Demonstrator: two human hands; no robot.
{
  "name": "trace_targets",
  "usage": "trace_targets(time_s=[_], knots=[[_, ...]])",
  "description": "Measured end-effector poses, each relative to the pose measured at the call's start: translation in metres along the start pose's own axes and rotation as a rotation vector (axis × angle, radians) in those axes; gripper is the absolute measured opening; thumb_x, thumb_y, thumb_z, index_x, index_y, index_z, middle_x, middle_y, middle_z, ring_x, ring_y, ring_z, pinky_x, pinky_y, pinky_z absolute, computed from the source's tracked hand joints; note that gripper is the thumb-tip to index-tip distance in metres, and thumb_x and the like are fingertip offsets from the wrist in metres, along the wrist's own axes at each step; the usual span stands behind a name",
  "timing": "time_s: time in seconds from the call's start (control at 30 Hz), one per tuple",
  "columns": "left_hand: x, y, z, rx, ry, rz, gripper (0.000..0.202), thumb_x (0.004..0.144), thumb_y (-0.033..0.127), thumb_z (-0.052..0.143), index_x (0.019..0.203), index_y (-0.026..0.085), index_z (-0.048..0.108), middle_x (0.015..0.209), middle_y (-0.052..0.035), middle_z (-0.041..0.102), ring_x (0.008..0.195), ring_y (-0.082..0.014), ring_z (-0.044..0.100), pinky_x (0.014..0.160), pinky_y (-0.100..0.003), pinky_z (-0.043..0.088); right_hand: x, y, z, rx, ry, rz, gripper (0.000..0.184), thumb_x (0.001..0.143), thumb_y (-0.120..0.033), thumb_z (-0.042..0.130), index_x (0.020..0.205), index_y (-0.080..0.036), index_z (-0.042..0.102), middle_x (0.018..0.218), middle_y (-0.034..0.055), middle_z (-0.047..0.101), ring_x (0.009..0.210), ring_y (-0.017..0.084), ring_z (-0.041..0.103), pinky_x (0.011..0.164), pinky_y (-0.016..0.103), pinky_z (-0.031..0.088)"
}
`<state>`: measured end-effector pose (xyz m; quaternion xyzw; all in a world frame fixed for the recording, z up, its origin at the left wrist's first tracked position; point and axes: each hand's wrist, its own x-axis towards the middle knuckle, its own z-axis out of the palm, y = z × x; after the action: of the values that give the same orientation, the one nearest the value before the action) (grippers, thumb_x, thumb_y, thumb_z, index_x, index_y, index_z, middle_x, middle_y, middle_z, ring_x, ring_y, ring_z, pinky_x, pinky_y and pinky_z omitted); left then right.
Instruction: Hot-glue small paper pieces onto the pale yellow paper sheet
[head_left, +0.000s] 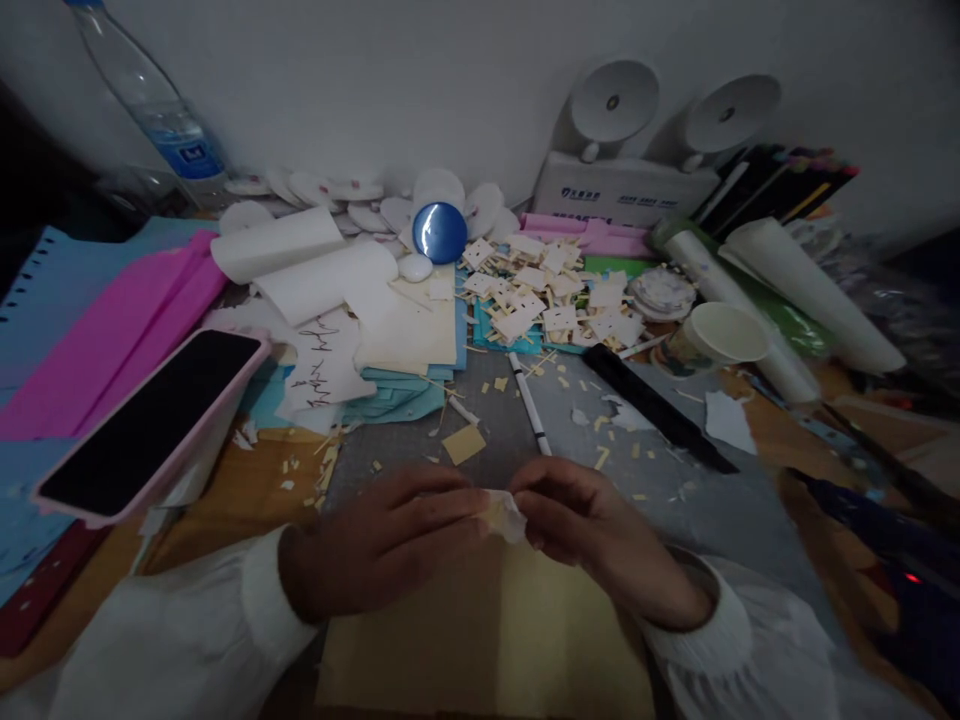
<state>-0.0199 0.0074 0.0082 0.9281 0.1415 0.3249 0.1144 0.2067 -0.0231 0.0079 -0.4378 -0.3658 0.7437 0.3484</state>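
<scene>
Between my two hands is a small piece of white paper (508, 515) with a pale yellow part on its left side. My left hand (397, 540) pinches it from the left, its fingertips partly over the yellow part. From the right, the thumb and fingers of my right hand (592, 530) close on its edge. Below the hands lies a sheet of yellowish-tan card (487, 640). Just beyond them are a small yellow card square (463, 444) and a white marker pen (529, 405) on the grey cutting mat (555, 380).
A phone (154, 425) lies at left near pink paper (120, 330). Behind are paper rolls (277, 245), a pile of small card-and-stick pieces (525, 300) and a water bottle (150, 100). At right are a black bar (652, 405), a paper cup (712, 340) and a dark tool with a red light (900, 570).
</scene>
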Motion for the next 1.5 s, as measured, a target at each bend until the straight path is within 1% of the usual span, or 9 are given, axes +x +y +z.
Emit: trace_targets(time_s=[0.3,0.5,0.73,0.83,0.93,1.03,1.17,1.27,1.5], knots=[[0.005,-0.001,-0.002,-0.047,0.012,0.034,0.023,0.096,0.012,0.04,0.114,0.008,0.052,0.104,-0.0126,0.068,0.115,-0.0204,0.054,0.094,-0.033,0.052,0.001,0.001,0.003,-0.036,-0.013,-0.024,0.028,0.078,-0.042,0.07,0.08,-0.017,0.056,0.058,-0.0062,0.051,0.045,0.003,0.041,0.039,0.014,0.028],[0.004,-0.001,-0.002,-0.126,-0.007,0.043,0.028,0.095,0.01,0.04,0.122,0.007,0.048,0.107,-0.014,0.067,0.118,-0.02,0.051,0.098,-0.032,0.048,0.0,0.0,0.008,-0.062,-0.015,-0.035,0.031,0.078,-0.044,0.069,0.078,-0.017,0.053,0.056,-0.0068,0.049,0.046,0.004,0.039,0.04,0.016,0.027],[0.006,0.0,0.001,-0.185,-0.031,0.03,0.041,0.095,0.009,0.038,0.136,0.011,0.036,0.11,-0.0136,0.067,0.114,-0.0195,0.056,0.096,-0.033,0.049,0.002,0.006,0.017,-0.128,0.066,-0.164,0.031,0.081,-0.043,0.066,0.072,-0.018,0.05,0.057,-0.0065,0.048,0.049,0.005,0.04,0.045,0.017,0.03],[0.006,0.001,0.002,-0.231,-0.009,-0.036,0.041,0.096,0.011,0.039,0.137,0.014,0.037,0.111,-0.0123,0.066,0.112,-0.0183,0.057,0.095,-0.031,0.05,0.002,0.009,0.018,-0.135,0.09,-0.198,0.032,0.083,-0.044,0.064,0.073,-0.018,0.049,0.057,-0.0064,0.047,0.05,0.006,0.04,0.046,0.018,0.03],[0.006,0.003,0.001,-0.26,0.052,-0.101,0.039,0.095,0.012,0.041,0.134,0.017,0.04,0.109,-0.0095,0.066,0.107,-0.0163,0.06,0.092,-0.027,0.052,-0.002,0.01,0.017,-0.059,-0.015,-0.158,0.033,0.087,-0.049,0.056,0.076,-0.019,0.048,0.059,-0.006,0.045,0.05,0.006,0.038,0.046,0.019,0.028],[0.005,0.003,-0.001,-0.228,0.08,-0.068,0.038,0.094,0.011,0.043,0.132,0.016,0.043,0.107,-0.0105,0.067,0.107,-0.0181,0.06,0.093,-0.031,0.052,-0.007,0.008,0.013,-0.013,-0.142,-0.112,0.036,0.092,-0.051,0.045,0.08,-0.018,0.048,0.064,-0.0029,0.048,0.053,0.007,0.041,0.046,0.02,0.027],[0.003,0.002,0.002,-0.216,0.106,-0.076,0.038,0.094,0.011,0.044,0.131,0.017,0.044,0.107,-0.0107,0.067,0.108,-0.0191,0.06,0.091,-0.034,0.053,-0.008,0.006,0.012,-0.051,-0.232,-0.107,0.03,0.091,-0.047,0.05,0.084,-0.018,0.048,0.069,-0.0013,0.05,0.057,0.008,0.043,0.05,0.021,0.03],[0.0,0.001,0.005,-0.239,0.097,-0.081,0.04,0.094,0.01,0.044,0.133,0.019,0.042,0.109,-0.0098,0.066,0.109,-0.0183,0.059,0.091,-0.034,0.053,-0.007,0.006,0.013,-0.098,-0.244,-0.119,0.03,0.09,-0.047,0.052,0.084,-0.018,0.048,0.068,-0.0016,0.05,0.056,0.008,0.041,0.051,0.022,0.032],[-0.005,-0.002,0.007,-0.253,0.034,0.004,0.045,0.091,0.007,0.049,0.135,0.01,0.038,0.113,-0.0141,0.064,0.121,-0.0209,0.051,0.099,-0.035,0.049,-0.006,0.013,0.014,-0.305,-0.18,-0.195,0.031,0.092,-0.045,0.049,0.078,-0.018,0.048,0.065,-0.002,0.049,0.056,0.008,0.042,0.05,0.022,0.033]])
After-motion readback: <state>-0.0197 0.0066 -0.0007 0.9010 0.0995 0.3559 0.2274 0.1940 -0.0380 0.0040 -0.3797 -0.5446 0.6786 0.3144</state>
